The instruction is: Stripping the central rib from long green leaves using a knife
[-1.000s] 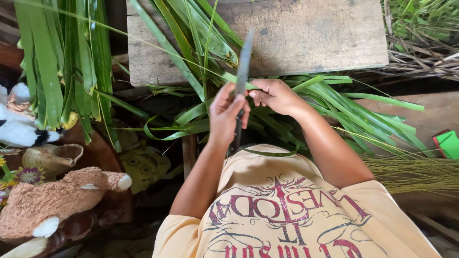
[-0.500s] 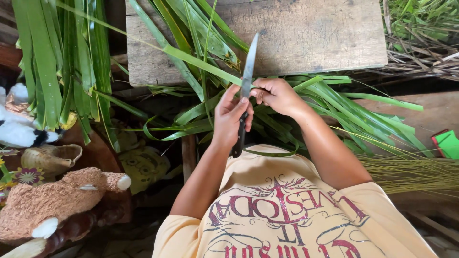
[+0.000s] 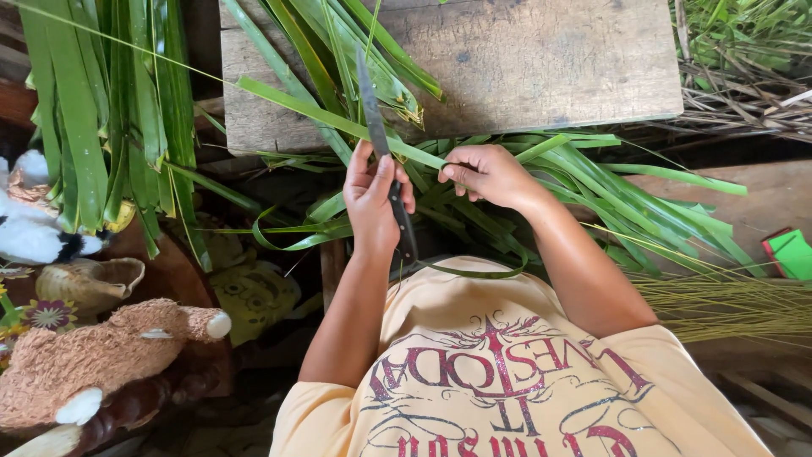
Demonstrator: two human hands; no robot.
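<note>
Our left hand (image 3: 376,199) closes its grip on the knife (image 3: 382,144) (blade pointing away); our right hand (image 3: 491,173) pinches the palm leaf strip (image 3: 338,121) running leftward across the blade.

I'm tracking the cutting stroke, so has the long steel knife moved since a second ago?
Yes. The long steel knife, in the left hand, shifted leftward along the weathered wooden board, tip now tilted left.

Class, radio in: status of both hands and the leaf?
Left hand gripping black-handled steel knife. Right hand pinching long green leaf strip. Blade meets strip.
</note>
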